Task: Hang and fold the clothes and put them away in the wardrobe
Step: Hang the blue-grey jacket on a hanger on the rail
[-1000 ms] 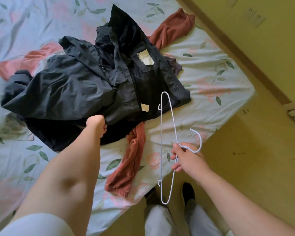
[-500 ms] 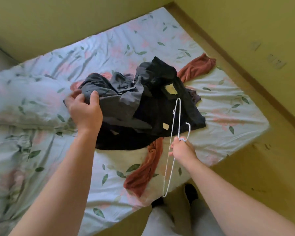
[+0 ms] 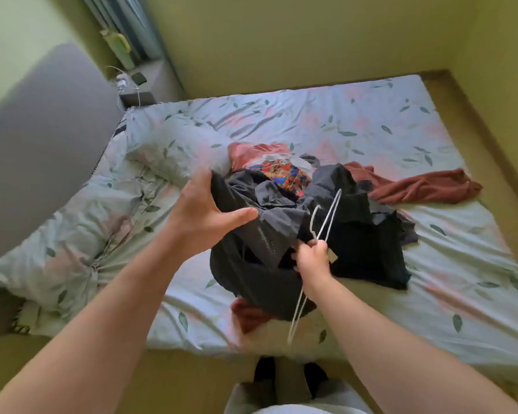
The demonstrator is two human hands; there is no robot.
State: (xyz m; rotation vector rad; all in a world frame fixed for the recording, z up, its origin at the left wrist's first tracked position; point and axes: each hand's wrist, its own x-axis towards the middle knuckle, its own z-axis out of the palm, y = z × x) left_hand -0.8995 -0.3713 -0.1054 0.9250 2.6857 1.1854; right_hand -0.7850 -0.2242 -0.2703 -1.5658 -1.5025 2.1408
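While standing at the near side of the bed (image 3: 371, 121), grips a bunched dark jacket (image 3: 269, 234) with the left hand (image 3: 201, 210), thumb stretched across the near fold and fingers curled over the far edge. Holds that end of the jacket raised above the heap of clothes, with the rest sagging down to the sheet close to the near edge of the mattress.

Clamps the right hand (image 3: 311, 258) round a white wire hanger (image 3: 331, 216) at the neck, just below the hook. Carries it low and to the right of the left hand, hands apart, knuckles pressed against the jacket's cloth; cannot tell whether any fabric is pinched along with the wire. Shows the hanger nearly edge-on, one end slanting up over the dark fabric and the other running down past the wrist towards the bed's edge.

Looks down on more clothing in the middle of the bed: a black garment (image 3: 371, 252) spread flat to the right under the jacket, a bright multicoloured garment (image 3: 281, 174) just behind the raised fold, and a rust-red garment (image 3: 425, 186) trailing off to the right, with another red patch poking out under the jacket near the edge.

Takes in a pillow (image 3: 174, 144) and rumpled leaf-print bedding to the left, a grey headboard (image 3: 42, 144) beyond it, and a nightstand (image 3: 144, 85) in the far corner.
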